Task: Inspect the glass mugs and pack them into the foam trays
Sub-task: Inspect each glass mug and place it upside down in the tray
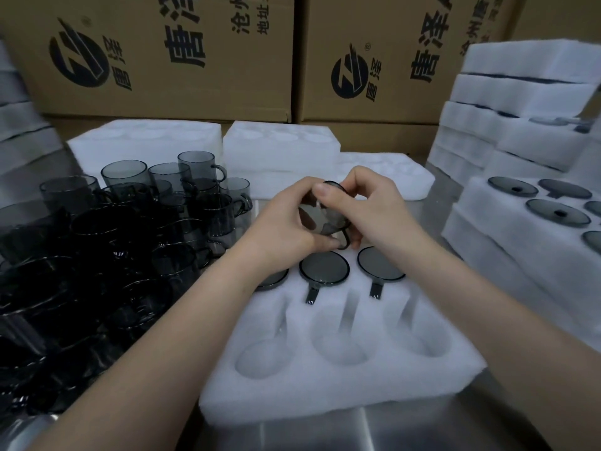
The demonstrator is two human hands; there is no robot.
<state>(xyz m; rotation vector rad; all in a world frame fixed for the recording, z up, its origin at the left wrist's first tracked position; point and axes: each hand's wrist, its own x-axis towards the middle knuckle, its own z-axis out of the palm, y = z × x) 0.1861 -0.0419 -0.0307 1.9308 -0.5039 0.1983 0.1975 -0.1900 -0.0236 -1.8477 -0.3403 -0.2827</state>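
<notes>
Biggest worry from here: the mug point(322, 213) is smooth glass, held tilted in the air over the foam tray point(325, 402), right above the seated mugs point(324, 267) in the back row. If the grip slips while it's being turned for a look, I reckon it lands glass on glass and chips a rim. Other thing: the handle has to line up with the slot in the foam, so pushing it down crooked could stress the handle or tear the foam. The heap of loose mugs point(130, 229) sits just beside the left forearm on the worktop point(406, 428), so a careless elbow could knock those too.

Both hands are on the one mug. The left hand point(283, 222) wraps it from the side, thumb over the top, fingertips tucked under near the handle. The right hand point(380, 206) has its fingers point(353, 185) curled in, pinching the rim from the other side. The front row of pockets is empty, so that's my guess for where it goes.
</notes>
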